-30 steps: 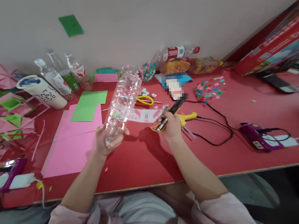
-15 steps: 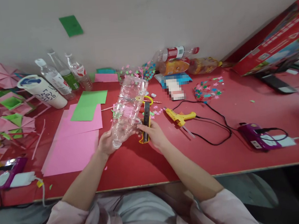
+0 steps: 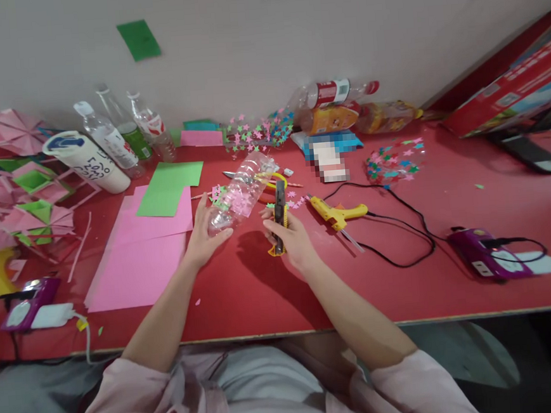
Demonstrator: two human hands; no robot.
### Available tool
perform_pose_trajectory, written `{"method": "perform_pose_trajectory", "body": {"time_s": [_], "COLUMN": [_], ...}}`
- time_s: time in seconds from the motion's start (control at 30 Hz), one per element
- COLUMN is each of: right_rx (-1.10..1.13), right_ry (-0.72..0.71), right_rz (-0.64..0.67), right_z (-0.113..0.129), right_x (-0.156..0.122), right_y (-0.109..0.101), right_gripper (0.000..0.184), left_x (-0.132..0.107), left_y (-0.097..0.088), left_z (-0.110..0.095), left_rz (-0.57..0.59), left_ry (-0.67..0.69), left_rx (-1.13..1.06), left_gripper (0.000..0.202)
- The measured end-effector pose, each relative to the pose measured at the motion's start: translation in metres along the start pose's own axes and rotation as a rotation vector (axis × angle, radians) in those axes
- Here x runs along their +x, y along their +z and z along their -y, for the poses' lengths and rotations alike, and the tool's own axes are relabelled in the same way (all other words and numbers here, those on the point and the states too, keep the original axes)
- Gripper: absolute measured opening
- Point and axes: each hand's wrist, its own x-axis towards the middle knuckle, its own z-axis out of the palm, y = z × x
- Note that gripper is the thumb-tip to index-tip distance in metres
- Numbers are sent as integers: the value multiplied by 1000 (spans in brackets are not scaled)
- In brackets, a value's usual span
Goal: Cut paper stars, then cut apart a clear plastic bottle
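Out on the red table [image 3: 249,304], right in front of us, we've got the clear bottle [image 3: 242,190] — on its side, as far as we can tell, w/ pink and green stars [image 3: 218,193] showing around and through it. Its long axis runs on a slant: near end down toward our left hand [image 3: 200,240], far end up and off to the right, by the yellow-handled scissors [image 3: 279,177]. Left hand's the nearer one, no q. — fingers spread, thumb out, curved about the near end w/o a closed grip; whether skin's actually touching plastic, we can't tell. Over in our right hand [image 3: 293,237], fingers are wrapped round the black-and-yellow cutter [image 3: 281,200], its length pointing away from us; can't make out if any blade's out. So from the right hand, the bottle lies ahead and to the left, w/ red table showing btwn our two hands. To the R of the cutter sits the yellow glue gun [image 3: 338,213]; to the L of the left hand, pink sheets [image 3: 137,268] w/ a green sheet [image 3: 164,190] on top.
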Motion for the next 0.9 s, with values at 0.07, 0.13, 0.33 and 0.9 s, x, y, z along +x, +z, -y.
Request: {"method": "perform_pose_trajectory", "body": {"time_s": [0.07, 0.13, 0.33, 0.9], "right_rx": [-11, -21, -25, -113], "right_ry": [-12, -39, -87, -23], "right_rz": [-14, -22, -75, -107], "right_z": [0, -1, -3, 23], "right_x": [0, 0, 4, 12], "right_y": [-1, -2, -6, -34], "right_gripper": [21, 19, 17, 37], "left_x": [-1, -1, 1, -14], "left_y": [1, -1, -12, -39], "left_z": [0, -3, -24, -61], "left_rz": [-52, -72, -23, 250], "left_ry": [38, 84, 212, -43], "left_rx": [43, 96, 223, 247], "left_gripper": [52, 50, 58, 73]}}
